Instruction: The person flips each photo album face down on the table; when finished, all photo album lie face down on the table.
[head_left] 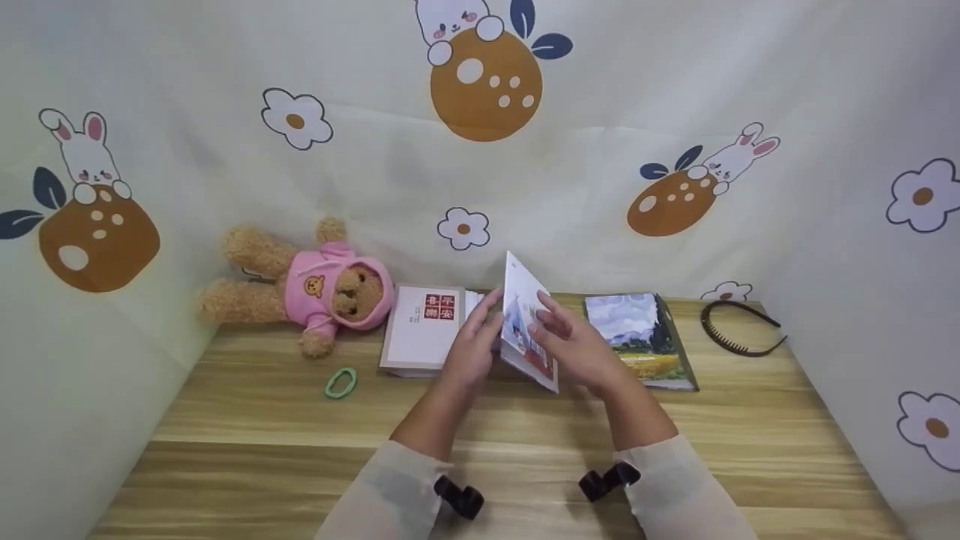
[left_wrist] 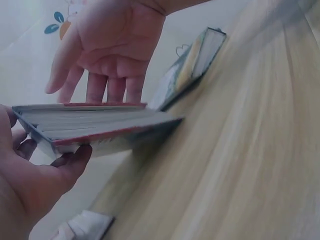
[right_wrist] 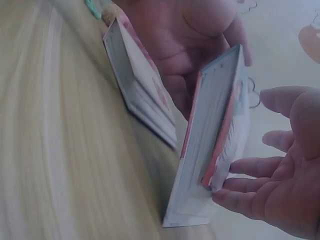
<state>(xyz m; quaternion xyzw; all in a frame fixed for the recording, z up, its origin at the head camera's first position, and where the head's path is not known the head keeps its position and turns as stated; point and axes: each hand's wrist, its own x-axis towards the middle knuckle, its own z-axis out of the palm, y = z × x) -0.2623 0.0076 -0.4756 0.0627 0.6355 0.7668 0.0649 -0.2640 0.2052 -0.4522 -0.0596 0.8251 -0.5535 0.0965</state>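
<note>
An upright, tilted book (head_left: 520, 289) with a white, blue and red cover stands between the two hands at the back of the table. My left hand (head_left: 471, 351) grips it at the spine side; in the left wrist view the thumb and fingers curl round the spine (left_wrist: 35, 131). On the other side, my right hand (head_left: 581, 351) has its fingers spread loosely, with fingertips right at the cover (right_wrist: 235, 140). A white book (head_left: 420, 334) with a red square print lies left of the hands. To the right lies a book with a painted landscape cover (head_left: 634, 334).
A teddy bear (head_left: 319, 289) in a pink hoodie lies at the back left. Before it sits a green hair tie (head_left: 341, 383). A dark toothed headband (head_left: 739, 349) rests at the far right. Printed cloth (head_left: 360, 187) walls in the wooden table (head_left: 300, 465).
</note>
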